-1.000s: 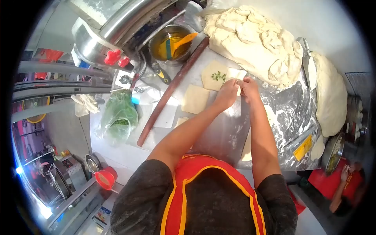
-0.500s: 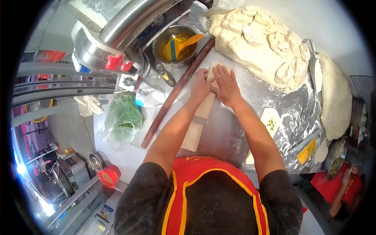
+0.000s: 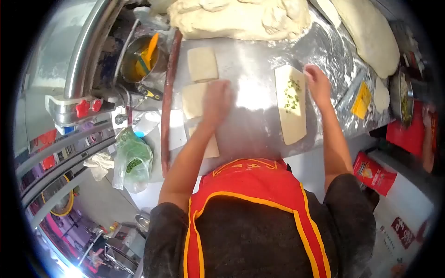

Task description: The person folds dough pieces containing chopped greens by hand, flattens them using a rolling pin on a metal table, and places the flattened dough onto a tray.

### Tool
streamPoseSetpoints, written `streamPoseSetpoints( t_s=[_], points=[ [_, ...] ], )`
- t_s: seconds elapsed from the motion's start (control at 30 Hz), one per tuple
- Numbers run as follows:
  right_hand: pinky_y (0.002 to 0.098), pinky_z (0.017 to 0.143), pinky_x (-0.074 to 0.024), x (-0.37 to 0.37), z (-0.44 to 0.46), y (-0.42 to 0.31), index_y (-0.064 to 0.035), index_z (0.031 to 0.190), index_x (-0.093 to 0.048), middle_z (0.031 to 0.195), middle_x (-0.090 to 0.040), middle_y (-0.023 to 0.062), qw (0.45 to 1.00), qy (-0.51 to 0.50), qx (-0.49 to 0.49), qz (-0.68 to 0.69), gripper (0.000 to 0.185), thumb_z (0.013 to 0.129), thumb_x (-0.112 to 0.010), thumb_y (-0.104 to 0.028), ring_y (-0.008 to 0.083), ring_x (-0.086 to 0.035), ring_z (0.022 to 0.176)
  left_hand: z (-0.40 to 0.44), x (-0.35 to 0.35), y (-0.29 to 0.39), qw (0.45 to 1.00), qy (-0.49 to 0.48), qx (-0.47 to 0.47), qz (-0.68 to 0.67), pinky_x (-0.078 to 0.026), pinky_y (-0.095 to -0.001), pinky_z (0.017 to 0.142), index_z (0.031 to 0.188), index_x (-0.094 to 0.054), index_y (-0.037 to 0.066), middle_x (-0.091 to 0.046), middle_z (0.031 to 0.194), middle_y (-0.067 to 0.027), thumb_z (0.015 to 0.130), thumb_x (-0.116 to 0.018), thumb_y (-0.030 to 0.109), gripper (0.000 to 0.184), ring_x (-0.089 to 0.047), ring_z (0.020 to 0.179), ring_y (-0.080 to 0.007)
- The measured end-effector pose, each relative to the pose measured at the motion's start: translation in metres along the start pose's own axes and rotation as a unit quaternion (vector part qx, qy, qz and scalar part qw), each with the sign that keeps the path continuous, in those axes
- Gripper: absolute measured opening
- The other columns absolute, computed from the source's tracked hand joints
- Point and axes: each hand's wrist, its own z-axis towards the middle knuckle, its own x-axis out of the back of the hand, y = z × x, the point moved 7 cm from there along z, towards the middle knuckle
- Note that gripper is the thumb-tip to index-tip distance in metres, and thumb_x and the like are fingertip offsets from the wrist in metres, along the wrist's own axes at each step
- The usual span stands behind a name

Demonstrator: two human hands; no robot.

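On the metal worktop, a long flat strip of dough (image 3: 288,123) carries chopped green bits (image 3: 292,95) along its upper half. My right hand (image 3: 318,85) is at the strip's upper right edge, fingers curled together; whether they grip the dough is hidden. My left hand (image 3: 218,102) is smeared by motion, close to the right side of the middle dough piece (image 3: 193,99). Above that piece sits another squarish dough piece (image 3: 202,64), and a third dough piece (image 3: 211,147) shows partly behind my left forearm.
A dark red rolling pin (image 3: 168,102) lies left of the pieces. Beyond it are a metal pot (image 3: 160,60) with an orange brush (image 3: 150,51) and a plastic bag of greens (image 3: 134,155). Large dough (image 3: 232,21) fills the back; a yellow-handled scraper (image 3: 361,99) lies right.
My hands have parted from the dough piece they pressed together. My right hand moved right to the strip with green bits. The view has shifted, and three pieces now show at left.
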Motion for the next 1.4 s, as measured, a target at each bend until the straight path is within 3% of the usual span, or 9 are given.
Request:
streamPoseSetpoints(
  t_s=[0.17, 0.47, 0.57, 0.67, 0.8, 0.87, 1.03, 1.17, 1.4],
  points=[
    [0.0312, 0.077, -0.0527, 0.046, -0.140, 0.089, -0.0001, 0.106, -0.065, 0.094, -0.070, 0.0136, 0.980, -0.064, -0.185, -0.044, 0.024, 0.085, -0.066, -0.012, 0.0189, -0.068, 0.083, -0.083, -0.092, 0.111, 0.920, -0.324, -0.222, 0.008, -0.047, -0.0405, 0.080, 0.094, -0.061, 0.005, -0.056, 0.093, -0.0114, 0.073, -0.070, 0.019, 0.027, -0.055, 0.091, -0.0305],
    [0.0300, 0.072, -0.0530, -0.008, -0.219, 0.108, 0.0000, 0.100, -0.061, 0.084, -0.068, 0.0099, 0.914, -0.002, -0.368, 0.170, 0.025, 0.081, -0.071, -0.011, 0.0164, -0.064, 0.075, -0.127, -0.166, 0.128, 0.889, -0.297, -0.349, 0.024, -0.045, -0.0402, 0.078, 0.085, -0.057, 0.006, -0.055, 0.089, -0.0099, 0.065, -0.074, 0.020, 0.029, -0.055, 0.088, -0.0293],
    [0.0307, 0.067, -0.0524, 0.001, -0.203, 0.093, -0.0015, 0.098, -0.061, 0.084, -0.066, 0.0084, 0.988, -0.032, -0.149, -0.025, 0.019, 0.081, -0.068, -0.008, 0.0141, -0.063, 0.072, -0.124, -0.170, 0.125, 0.890, -0.316, -0.330, -0.011, -0.045, -0.0398, 0.076, 0.080, -0.057, 0.006, -0.054, 0.082, -0.0104, 0.067, -0.072, 0.021, 0.024, -0.055, 0.084, -0.0298],
    [0.0302, 0.065, -0.0509, 0.003, -0.198, 0.098, -0.0020, 0.101, -0.061, 0.083, -0.065, 0.0061, 0.966, -0.121, -0.226, 0.020, 0.019, 0.082, -0.064, -0.004, 0.0126, -0.061, 0.070, -0.111, -0.157, 0.132, 0.908, -0.290, -0.302, -0.031, -0.046, -0.0408, 0.076, 0.085, -0.061, 0.004, -0.057, 0.083, -0.0134, 0.075, -0.068, 0.020, 0.021, -0.056, 0.083, -0.0325],
    [0.0254, 0.069, -0.0493, -0.001, -0.180, 0.094, -0.0016, 0.104, -0.061, 0.084, -0.063, 0.0038, 0.904, -0.164, -0.252, 0.302, 0.022, 0.083, -0.057, 0.002, 0.0128, -0.060, 0.072, -0.086, -0.152, 0.098, 0.941, -0.302, -0.062, -0.140, -0.047, -0.0385, 0.079, 0.100, -0.063, 0.002, -0.062, 0.094, -0.0153, 0.089, -0.060, 0.022, 0.023, -0.059, 0.088, -0.0297],
    [0.0240, 0.069, -0.0486, 0.002, -0.171, 0.098, -0.0018, 0.103, -0.061, 0.086, -0.063, 0.0040, 0.937, -0.197, -0.175, 0.231, 0.021, 0.082, -0.058, 0.003, 0.0122, -0.059, 0.073, -0.077, -0.149, 0.087, 0.929, -0.337, 0.068, -0.135, -0.047, -0.0370, 0.081, 0.106, -0.063, 0.003, -0.064, 0.098, -0.0155, 0.094, -0.056, 0.023, 0.025, -0.060, 0.089, -0.0274],
    [0.0244, 0.065, -0.0453, 0.009, -0.143, 0.068, -0.0008, 0.088, -0.062, 0.086, -0.063, 0.0022, 0.974, -0.191, -0.038, 0.112, 0.010, 0.081, -0.068, 0.002, 0.0098, -0.056, 0.071, -0.066, -0.153, 0.080, 0.930, -0.341, 0.070, -0.119, -0.047, -0.0346, 0.078, 0.102, -0.063, 0.000, -0.066, 0.095, -0.0143, 0.094, -0.056, 0.025, 0.027, -0.060, 0.086, -0.0233],
    [0.0238, 0.063, -0.0431, -0.009, -0.120, 0.092, -0.0017, 0.085, -0.062, 0.078, -0.061, -0.0012, 0.935, -0.202, -0.143, 0.253, 0.009, 0.082, -0.070, -0.001, 0.0064, -0.053, 0.069, -0.047, -0.142, 0.077, 0.920, -0.315, 0.177, -0.152, -0.048, -0.0345, 0.074, 0.101, -0.063, 0.001, -0.067, 0.093, -0.0125, 0.094, -0.056, 0.023, 0.024, -0.061, 0.081, -0.0214],
    [0.0250, 0.063, -0.0459, -0.033, -0.077, 0.089, -0.0017, 0.090, -0.062, 0.078, -0.062, 0.0038, 0.966, -0.139, -0.150, 0.160, 0.009, 0.084, -0.068, -0.003, 0.0090, -0.054, 0.067, -0.002, -0.148, 0.060, 0.974, -0.202, 0.101, -0.014, -0.049, -0.0366, 0.075, 0.105, -0.063, 0.004, -0.067, 0.098, -0.0140, 0.092, -0.058, 0.019, 0.021, -0.063, 0.085, -0.0284]
  ],
)
